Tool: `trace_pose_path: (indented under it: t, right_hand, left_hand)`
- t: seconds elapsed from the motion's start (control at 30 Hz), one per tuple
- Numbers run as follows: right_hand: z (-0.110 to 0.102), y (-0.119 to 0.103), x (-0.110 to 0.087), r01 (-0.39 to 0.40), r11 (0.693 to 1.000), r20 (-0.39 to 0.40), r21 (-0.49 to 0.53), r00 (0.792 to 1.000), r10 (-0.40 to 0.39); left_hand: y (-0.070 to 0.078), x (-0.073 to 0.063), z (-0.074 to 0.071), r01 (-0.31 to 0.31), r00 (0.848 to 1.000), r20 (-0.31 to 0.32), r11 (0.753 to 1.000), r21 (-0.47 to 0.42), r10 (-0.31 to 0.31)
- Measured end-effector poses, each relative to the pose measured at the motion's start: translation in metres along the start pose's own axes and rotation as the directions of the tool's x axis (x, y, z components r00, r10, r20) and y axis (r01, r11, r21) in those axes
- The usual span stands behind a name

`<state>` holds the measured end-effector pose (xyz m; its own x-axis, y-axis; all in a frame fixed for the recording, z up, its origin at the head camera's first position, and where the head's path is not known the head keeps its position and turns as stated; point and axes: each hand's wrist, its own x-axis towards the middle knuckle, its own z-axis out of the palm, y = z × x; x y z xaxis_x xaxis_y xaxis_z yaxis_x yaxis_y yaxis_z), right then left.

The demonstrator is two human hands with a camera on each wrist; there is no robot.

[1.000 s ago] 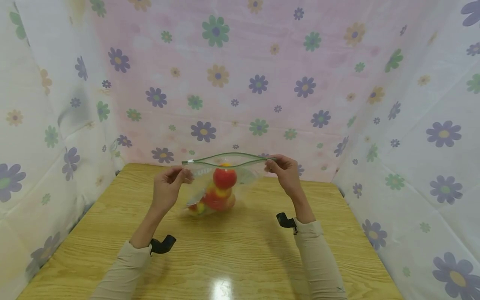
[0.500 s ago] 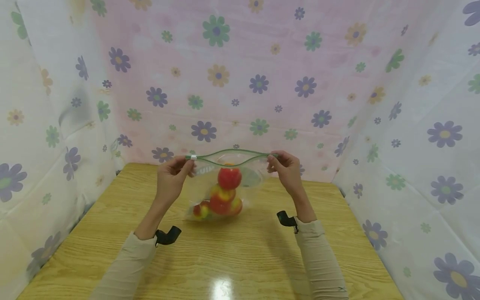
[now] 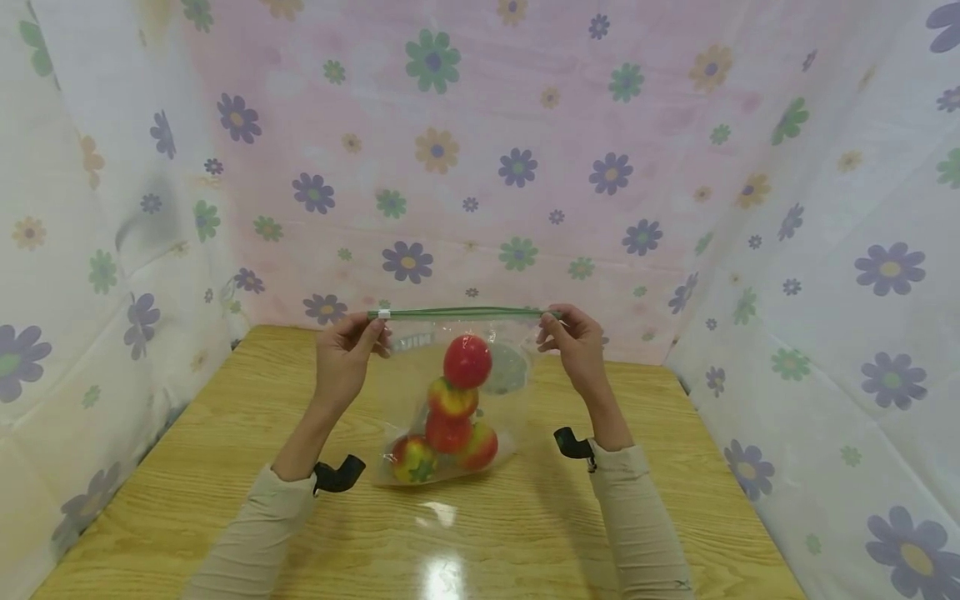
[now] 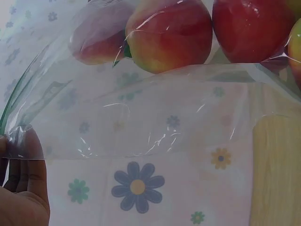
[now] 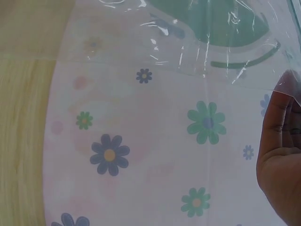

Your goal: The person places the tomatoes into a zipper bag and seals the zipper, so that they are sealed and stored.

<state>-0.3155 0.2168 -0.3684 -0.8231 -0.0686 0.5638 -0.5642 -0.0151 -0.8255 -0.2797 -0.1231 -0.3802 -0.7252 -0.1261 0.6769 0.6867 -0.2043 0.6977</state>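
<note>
A clear zipper bag [image 3: 408, 375] with a green top strip hangs upright between both hands, its bottom at or just above the table. Several red and yellow apples [image 3: 468, 362] are stacked inside it. The left hand [image 3: 343, 358] pinches the bag's top left corner beside the white slider [image 3: 384, 314]. At the top right corner, the right hand [image 3: 576, 346] pinches the end of the strip. In the left wrist view, the apples [image 4: 171, 35] show through the plastic and the left hand [image 4: 26, 188] holds the corner. The right wrist view shows the right hand [image 5: 282, 146] gripping the bag's edge.
The wood-grain table [image 3: 480, 542] reaches back to a flowered cloth backdrop [image 3: 480, 167]. Similar cloth walls stand on the left and right. Black curved wrist mounts [image 3: 339, 473] stick out from both sleeves.
The bag's mouth, bowed apart before, now lies nearly flat in a straight line. The bag has swung down toward the viewer, so its front and the apples face the camera. Both hands keep their hold.
</note>
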Motion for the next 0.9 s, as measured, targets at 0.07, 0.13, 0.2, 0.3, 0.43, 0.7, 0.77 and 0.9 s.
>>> trace_pose_path:
  t: [0.07,0.13,0.2,0.3,0.43,0.7,0.77,0.9]
  right_hand:
    - [0.0,0.0013,-0.0002,0.0,1.0,-0.009,0.001,1.0,0.0]
    - [-0.0004,0.0021,-0.0002,0.006,1.0,-0.012,0.005,1.0,-0.006]
    - [-0.0006,0.0027,-0.0003,0.011,1.0,-0.017,0.019,1.0,-0.011]
    - [-0.0007,0.0034,-0.0009,0.014,0.999,-0.027,0.044,1.0,-0.013]
    - [-0.0003,0.0049,-0.002,0.006,0.998,-0.044,0.064,0.999,-0.003]
    - [-0.0032,0.0055,-0.0035,-0.009,0.998,-0.068,0.056,0.998,0.013]
    - [-0.004,0.0051,-0.0037,-0.012,0.998,-0.076,0.054,0.997,0.016]
    - [-0.0048,0.0041,-0.0043,-0.015,0.998,-0.075,0.059,0.997,0.019]
  left_hand:
    - [0.0005,-0.0006,0.0004,0.011,1.0,0.0,1.0,-0.002,-0.011]
    - [0.0008,-0.0009,0.0007,0.018,1.0,0.0,1.0,-0.001,-0.018]
    - [0.0008,-0.0012,0.0008,0.02,1.0,0.004,1.0,-0.006,-0.02]
    - [0.0002,-0.0017,0.0009,0.016,1.0,0.011,1.0,-0.019,-0.016]
    - [-0.0013,-0.0028,0.0009,0.008,1.0,0.011,1.0,-0.027,-0.008]
    - [-0.0031,-0.0037,0.0012,0.021,1.0,-0.023,1.0,0.002,-0.021]
    - [-0.0039,-0.0037,0.0005,0.017,0.999,-0.03,1.0,0.004,-0.017]
    - [-0.0059,-0.0043,-0.0015,-0.008,1.0,-0.029,1.0,0.002,0.008]
